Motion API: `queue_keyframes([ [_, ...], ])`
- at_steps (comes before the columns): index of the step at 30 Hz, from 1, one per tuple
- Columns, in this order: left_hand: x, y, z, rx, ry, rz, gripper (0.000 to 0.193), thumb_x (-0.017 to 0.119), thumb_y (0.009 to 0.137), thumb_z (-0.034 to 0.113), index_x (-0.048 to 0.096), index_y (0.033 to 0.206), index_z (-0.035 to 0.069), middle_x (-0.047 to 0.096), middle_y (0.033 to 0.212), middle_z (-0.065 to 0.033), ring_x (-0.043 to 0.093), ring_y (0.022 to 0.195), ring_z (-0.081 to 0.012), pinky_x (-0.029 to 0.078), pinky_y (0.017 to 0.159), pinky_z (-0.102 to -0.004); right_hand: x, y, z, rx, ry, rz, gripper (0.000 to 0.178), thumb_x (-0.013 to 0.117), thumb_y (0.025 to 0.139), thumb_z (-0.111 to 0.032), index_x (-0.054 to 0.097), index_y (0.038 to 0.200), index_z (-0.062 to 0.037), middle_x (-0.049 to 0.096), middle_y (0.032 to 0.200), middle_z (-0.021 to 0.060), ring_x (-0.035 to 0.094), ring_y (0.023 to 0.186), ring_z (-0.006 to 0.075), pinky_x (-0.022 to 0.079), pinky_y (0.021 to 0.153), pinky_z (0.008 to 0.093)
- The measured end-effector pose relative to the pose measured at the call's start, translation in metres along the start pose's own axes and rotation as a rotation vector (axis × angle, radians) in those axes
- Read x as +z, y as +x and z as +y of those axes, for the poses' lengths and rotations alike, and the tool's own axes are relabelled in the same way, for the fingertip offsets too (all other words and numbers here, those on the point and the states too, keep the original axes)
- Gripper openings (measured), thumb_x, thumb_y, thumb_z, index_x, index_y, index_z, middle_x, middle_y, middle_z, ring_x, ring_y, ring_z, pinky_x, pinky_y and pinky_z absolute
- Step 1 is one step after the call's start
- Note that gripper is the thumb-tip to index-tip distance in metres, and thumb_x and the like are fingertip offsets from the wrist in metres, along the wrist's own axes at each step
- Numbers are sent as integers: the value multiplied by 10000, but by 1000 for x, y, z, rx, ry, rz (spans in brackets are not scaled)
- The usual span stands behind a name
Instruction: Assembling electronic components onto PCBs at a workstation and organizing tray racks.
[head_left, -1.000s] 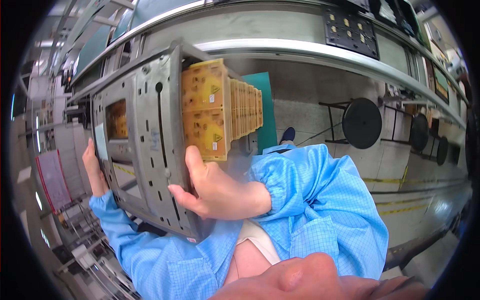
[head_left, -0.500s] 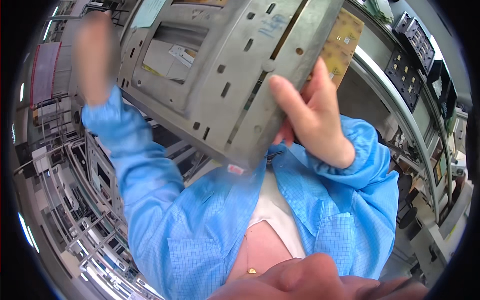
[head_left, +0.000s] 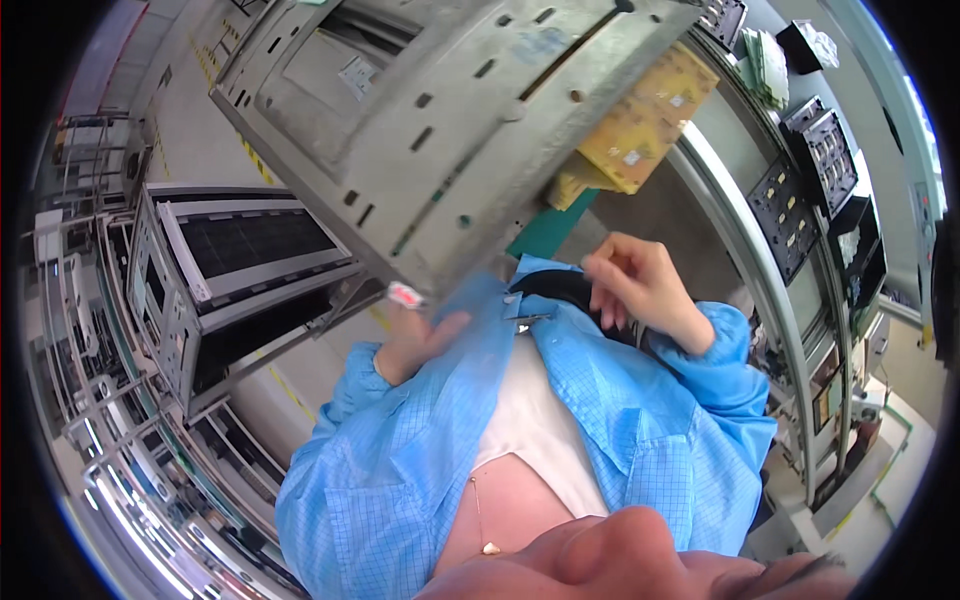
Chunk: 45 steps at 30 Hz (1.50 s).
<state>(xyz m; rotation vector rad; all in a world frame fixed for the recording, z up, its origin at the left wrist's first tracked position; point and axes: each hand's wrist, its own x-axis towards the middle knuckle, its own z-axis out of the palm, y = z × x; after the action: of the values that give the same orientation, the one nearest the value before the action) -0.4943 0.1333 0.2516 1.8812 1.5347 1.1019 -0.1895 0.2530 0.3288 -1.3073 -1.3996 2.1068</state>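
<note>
A large grey metal panel [head_left: 450,110] with slots and a rectangular recess fills the upper middle, tilted. My left hand [head_left: 412,340] is by its lower corner, next to a small red-and-white sticker [head_left: 406,295]. The thumb side shows; the other fingers are hidden or blurred, so a grip on the panel cannot be told. Apart from the panel, in front of my blue jacket [head_left: 660,430], hangs my right hand [head_left: 645,285]. Its fingers are loosely bent and apart, with nothing visible in them. Yellow blocks [head_left: 640,130] sit beside the panel's right edge.
Left of the panel stands a metal-framed unit [head_left: 255,240] with a dark top. A curved metal rail [head_left: 745,210] runs down the right side. Beyond it lie black trays with small parts [head_left: 785,215] and a pale green stack [head_left: 765,70].
My right hand has come off the panel's right edge and moved lower. My left hand has dropped from the panel's far left side to its near corner. The panel has shifted left in view.
</note>
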Motion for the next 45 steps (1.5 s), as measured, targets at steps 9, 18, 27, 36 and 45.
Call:
queue_keyframes([
  [9, -37, 4, 8, -368, -37, 355, 307, 438, 1026, 134, 522, 1265, -39, 638, 1186, -167, 592, 1125, -234, 415, 1028, -365, -6, 226, 327, 406, -254, 40, 714, 791, 806, -394, 527, 1207, 135, 674, 971, 179, 683, 716, 224, 555, 650, 338],
  [18, -47, 20, 48, -410, 65, 467, 250, 469, 1011, 70, 575, 1211, -34, 696, 1105, -147, 634, 1058, -198, 464, 971, -331, 49, 276, 346, 381, 352, 77, 388, 605, 963, -133, 459, 1290, 16, 594, 1184, 167, 642, 987, 314, 594, 747, 413],
  [27, 18, 42, 65, -374, -24, 521, 274, 511, 1016, 133, 575, 1205, -55, 688, 1102, -158, 641, 1042, -204, 483, 938, -338, -6, 275, 365, 346, 223, 246, 282, 634, 933, -84, 539, 1165, 45, 617, 1089, 160, 658, 865, 286, 589, 620, 378],
  [36, 37, 44, 79, -366, 83, 376, 267, 522, 999, 75, 559, 1216, -75, 683, 1125, -177, 642, 1050, -215, 489, 939, -335, -1, 263, 351, 304, 234, 319, 256, 653, 920, -88, 567, 1109, 62, 639, 1003, 142, 661, 805, 261, 582, 562, 345],
  [45, 18, 17, 75, -390, -83, 475, 274, 487, 1008, 86, 549, 1233, -57, 675, 1145, -190, 627, 1108, -251, 456, 1001, -363, 33, 278, 386, 298, -57, 424, 350, 702, 884, -121, 595, 1144, 88, 665, 1053, 179, 693, 808, 276, 604, 570, 352],
])
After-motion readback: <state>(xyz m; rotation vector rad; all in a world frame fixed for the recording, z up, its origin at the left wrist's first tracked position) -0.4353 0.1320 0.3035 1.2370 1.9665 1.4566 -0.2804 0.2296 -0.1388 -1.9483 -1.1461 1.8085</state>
